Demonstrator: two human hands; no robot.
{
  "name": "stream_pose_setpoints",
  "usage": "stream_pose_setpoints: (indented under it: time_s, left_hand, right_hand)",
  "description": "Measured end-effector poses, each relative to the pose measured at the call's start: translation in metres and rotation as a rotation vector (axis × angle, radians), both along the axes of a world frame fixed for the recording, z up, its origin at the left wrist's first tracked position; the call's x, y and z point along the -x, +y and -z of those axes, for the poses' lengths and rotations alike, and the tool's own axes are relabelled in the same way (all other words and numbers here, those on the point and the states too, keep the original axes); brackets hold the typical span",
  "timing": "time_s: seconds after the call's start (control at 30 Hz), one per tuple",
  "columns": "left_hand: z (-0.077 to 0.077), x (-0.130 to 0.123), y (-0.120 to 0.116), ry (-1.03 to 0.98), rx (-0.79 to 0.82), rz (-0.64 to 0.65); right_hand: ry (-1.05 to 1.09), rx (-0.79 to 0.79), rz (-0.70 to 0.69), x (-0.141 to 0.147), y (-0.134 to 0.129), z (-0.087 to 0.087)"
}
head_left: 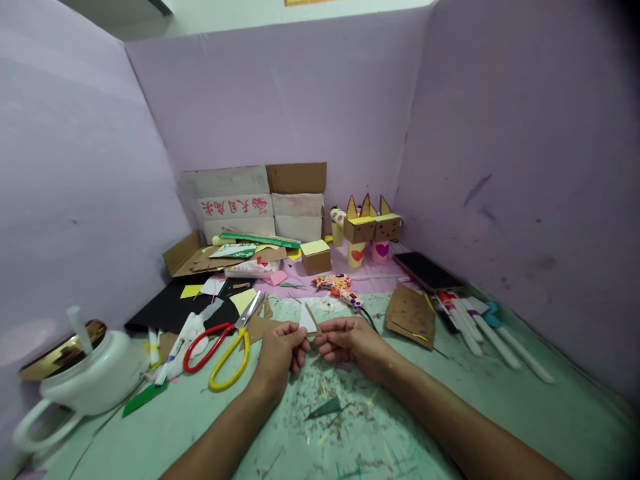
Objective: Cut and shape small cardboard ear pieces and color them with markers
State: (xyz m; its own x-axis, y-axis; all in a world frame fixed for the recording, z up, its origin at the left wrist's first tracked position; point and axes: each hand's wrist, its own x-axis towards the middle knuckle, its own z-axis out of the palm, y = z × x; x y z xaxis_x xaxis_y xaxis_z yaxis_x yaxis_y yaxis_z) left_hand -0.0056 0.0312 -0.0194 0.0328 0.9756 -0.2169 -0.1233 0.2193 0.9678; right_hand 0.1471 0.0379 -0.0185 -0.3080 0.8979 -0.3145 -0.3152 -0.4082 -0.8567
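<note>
Between thumb and fingers, my left hand (284,347) pinches a small white paper triangle (307,320) with a strip of brown cardboard (313,319) showing along its right edge. My right hand (350,341) is at the lower right corner of this piece, fingers closed together. Whether its fingertips grip the corner or only touch it is hard to make out. Left of my left hand lie scissors (240,331) with one red and one yellow handle, blades spread a little. A dark green pointed scrap (325,408) rests on the green tabletop (280,437) below both hands.
A patterned glue gun (340,291) with a black cord lies beyond my hands. Two cardboard-headed figures (359,230) and a cardboard block (316,259) stand behind. Right are cardboard (411,315), a phone (427,270) and markers (467,327); left is a white cup (95,380).
</note>
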Motion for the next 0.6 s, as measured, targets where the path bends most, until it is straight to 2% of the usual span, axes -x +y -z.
stream_pose_setpoints:
  time_s: [0.27,0.6]
  left_hand:
    - [0.0013,-0.0021,-0.002,0.101,0.0,0.093]
    - [0.0053,-0.0003,-0.004,0.29,-0.114,0.09]
  right_hand:
    - [-0.03,-0.072,0.01,0.0002,-0.0001,0.0017]
    - [-0.082,-0.091,0.056,0.0039,-0.0038,0.0009]
